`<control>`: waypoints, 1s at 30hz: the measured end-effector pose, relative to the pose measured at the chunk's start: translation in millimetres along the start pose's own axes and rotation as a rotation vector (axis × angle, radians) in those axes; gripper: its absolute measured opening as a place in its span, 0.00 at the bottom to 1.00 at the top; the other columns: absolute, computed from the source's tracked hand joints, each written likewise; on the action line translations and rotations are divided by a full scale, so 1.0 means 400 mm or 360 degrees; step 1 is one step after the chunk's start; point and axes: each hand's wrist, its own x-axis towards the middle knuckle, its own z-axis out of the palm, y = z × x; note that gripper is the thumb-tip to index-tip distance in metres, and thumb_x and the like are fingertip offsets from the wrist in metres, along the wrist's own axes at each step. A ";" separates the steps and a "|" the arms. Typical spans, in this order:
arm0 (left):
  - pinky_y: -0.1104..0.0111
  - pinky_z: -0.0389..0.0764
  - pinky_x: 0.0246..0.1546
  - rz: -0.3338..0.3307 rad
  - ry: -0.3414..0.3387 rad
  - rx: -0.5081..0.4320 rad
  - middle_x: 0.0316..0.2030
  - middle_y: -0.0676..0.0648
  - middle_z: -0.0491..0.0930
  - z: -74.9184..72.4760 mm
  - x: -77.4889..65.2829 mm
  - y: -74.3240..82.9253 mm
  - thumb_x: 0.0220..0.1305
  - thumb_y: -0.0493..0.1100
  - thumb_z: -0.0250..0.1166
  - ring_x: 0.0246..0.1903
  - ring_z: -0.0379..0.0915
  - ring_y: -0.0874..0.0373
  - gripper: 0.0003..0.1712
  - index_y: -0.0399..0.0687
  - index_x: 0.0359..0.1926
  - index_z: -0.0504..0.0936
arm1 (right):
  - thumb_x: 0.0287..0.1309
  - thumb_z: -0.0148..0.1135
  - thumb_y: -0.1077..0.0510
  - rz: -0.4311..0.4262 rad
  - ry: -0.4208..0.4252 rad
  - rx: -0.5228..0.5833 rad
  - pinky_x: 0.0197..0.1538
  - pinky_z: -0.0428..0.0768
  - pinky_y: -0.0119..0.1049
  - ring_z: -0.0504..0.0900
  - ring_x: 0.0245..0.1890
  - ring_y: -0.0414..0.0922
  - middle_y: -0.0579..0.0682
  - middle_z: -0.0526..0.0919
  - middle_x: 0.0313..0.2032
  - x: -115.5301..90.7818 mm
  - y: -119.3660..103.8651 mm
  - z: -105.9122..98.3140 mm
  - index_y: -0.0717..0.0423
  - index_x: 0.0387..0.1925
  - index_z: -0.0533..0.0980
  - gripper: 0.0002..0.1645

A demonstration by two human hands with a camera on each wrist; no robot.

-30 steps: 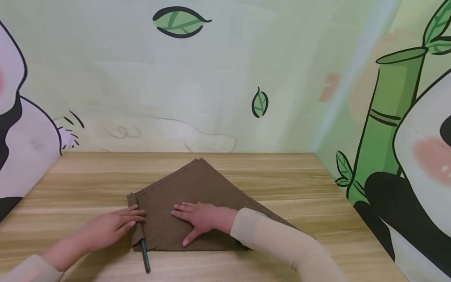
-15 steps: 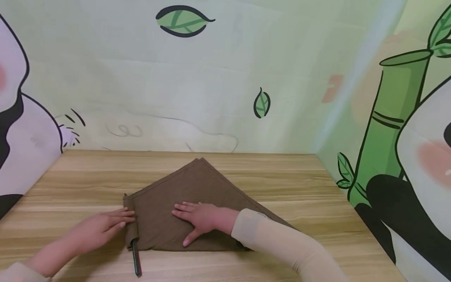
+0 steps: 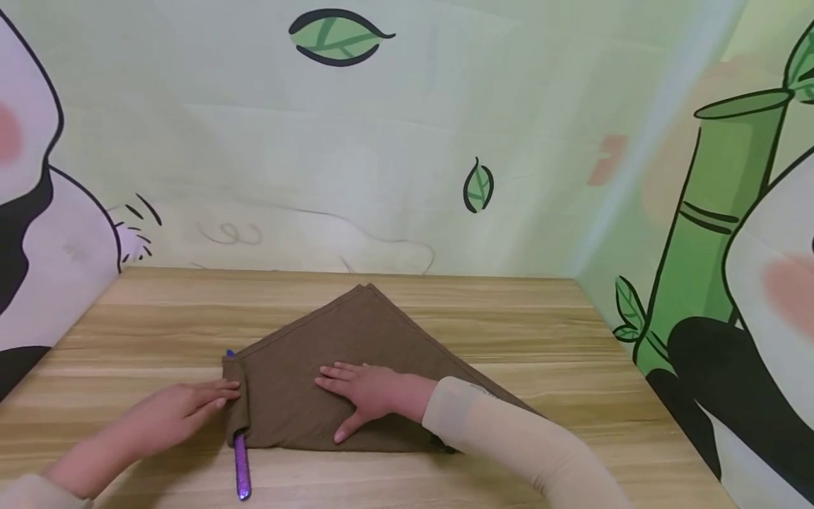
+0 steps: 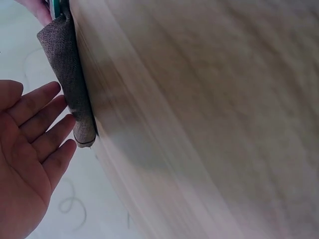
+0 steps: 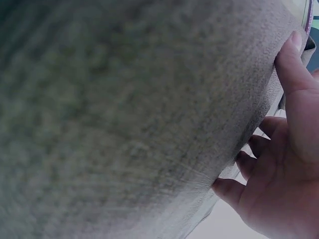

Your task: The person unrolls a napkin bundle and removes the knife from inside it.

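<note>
A brown cloth [image 3: 375, 332], folded into a triangle with its point away from me, lies on the wooden table. Its left corner is turned over into a narrow roll [image 3: 235, 410] around a slim, shiny stick-like handle [image 3: 242, 470], purple here. The handle pokes out at the near end, with a blue tip at the far end; its middle is hidden. My left hand [image 3: 191, 410] lays straight fingertips on the roll, as the left wrist view also shows at the cloth [image 4: 70, 69]. My right hand [image 3: 369, 396] rests spread on the cloth's middle, fingers and thumb [image 5: 294, 69] touching it.
The wooden table [image 3: 509, 318] meets a pale green wall [image 3: 394, 127] at the back, printed with leaves, bamboo and pandas. A small dark piece [image 3: 441, 444] shows at the cloth's front edge, under the right sleeve [image 3: 509, 428].
My left hand and the roll with the handle have shifted left. The handle's sheen has turned from green-blue to purple. My right hand has stayed in place on the cloth.
</note>
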 end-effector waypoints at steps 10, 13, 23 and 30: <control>0.47 0.82 0.58 0.0042 -0.0023 0.0009 0.60 0.43 0.84 0.006 0.025 0.027 0.76 0.43 0.58 0.57 0.83 0.40 0.17 0.44 0.58 0.85 | 0.66 0.60 0.31 -0.0027 0.0000 0.0089 0.82 0.59 0.48 0.48 0.84 0.43 0.43 0.49 0.83 0.007 -0.013 -0.010 0.43 0.82 0.51 0.52; 0.47 0.82 0.58 0.0066 -0.0031 0.0024 0.59 0.42 0.84 0.007 0.032 0.034 0.75 0.43 0.59 0.58 0.82 0.39 0.16 0.45 0.57 0.86 | 0.67 0.58 0.30 -0.0032 0.0024 0.0080 0.82 0.59 0.51 0.47 0.84 0.42 0.42 0.48 0.83 0.023 -0.030 -0.020 0.41 0.82 0.51 0.51; 0.43 0.79 0.61 0.0121 -0.0145 0.0026 0.58 0.41 0.85 0.020 0.052 0.039 0.74 0.45 0.59 0.62 0.78 0.36 0.16 0.45 0.53 0.88 | 0.65 0.56 0.26 -0.0010 -0.0041 -0.0009 0.82 0.58 0.50 0.45 0.84 0.39 0.36 0.45 0.83 0.091 -0.103 -0.032 0.36 0.82 0.49 0.53; 0.45 0.80 0.60 0.0125 -0.0081 0.0079 0.56 0.43 0.87 0.018 0.040 0.026 0.73 0.43 0.60 0.61 0.80 0.37 0.13 0.46 0.50 0.89 | 0.63 0.57 0.25 0.0031 -0.0045 -0.0103 0.82 0.60 0.45 0.44 0.84 0.37 0.34 0.44 0.83 0.105 -0.122 -0.034 0.34 0.82 0.47 0.55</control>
